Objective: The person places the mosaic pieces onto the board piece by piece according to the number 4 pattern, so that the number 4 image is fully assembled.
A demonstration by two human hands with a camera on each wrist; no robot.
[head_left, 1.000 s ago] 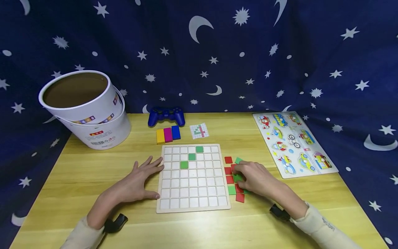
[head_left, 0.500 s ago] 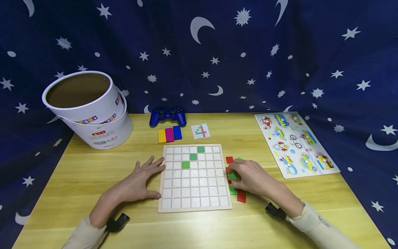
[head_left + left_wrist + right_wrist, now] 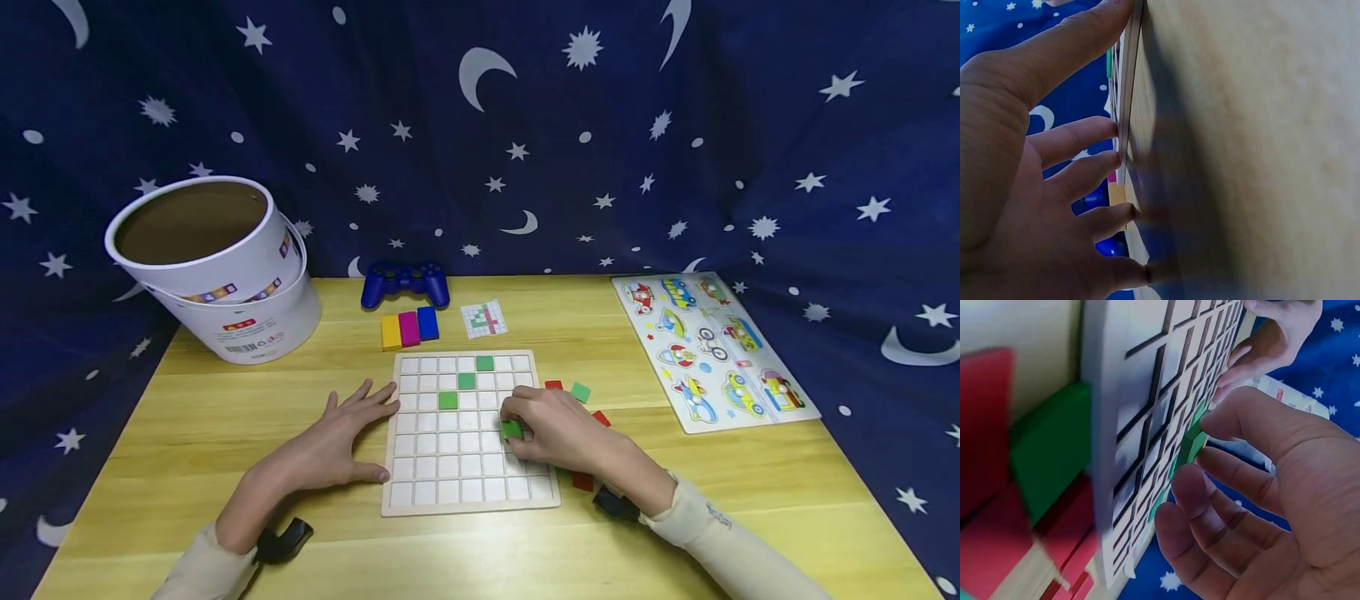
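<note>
Two bare hands work at a seven-by-seven grid board [image 3: 468, 446]. The right hand [image 3: 555, 429] pinches a green tile [image 3: 512, 429] between thumb and fingertips, the fingers clamped on its edges over the right part of the grid; I cannot tell whether the tile touches the cells below. The left hand [image 3: 330, 446] lies with its fingers straight and spread apart, the index fingertip and thumb at the board's left edge.

Between the two sets of fingers, set in the grid, three placed green tiles [image 3: 467, 382] form a diagonal rising toward the far edge, all farther from the person than the pinched tile. Just beyond the right fingers' knuckles, off the board's right edge, lie loose red and green tiles [image 3: 581, 392], some hidden under the hand and wrist.

Ahead of the right fingertips, past the far edge, is a small pattern card [image 3: 483, 319]. Ahead of the left fingertips stand yellow, magenta and blue blocks [image 3: 408, 328], with a blue game controller [image 3: 405, 285] behind. A white bucket [image 3: 225, 321] sits beyond the left fingers, farther left; a vehicle peg puzzle [image 3: 652, 319] lies well to the right of the right fingers.
</note>
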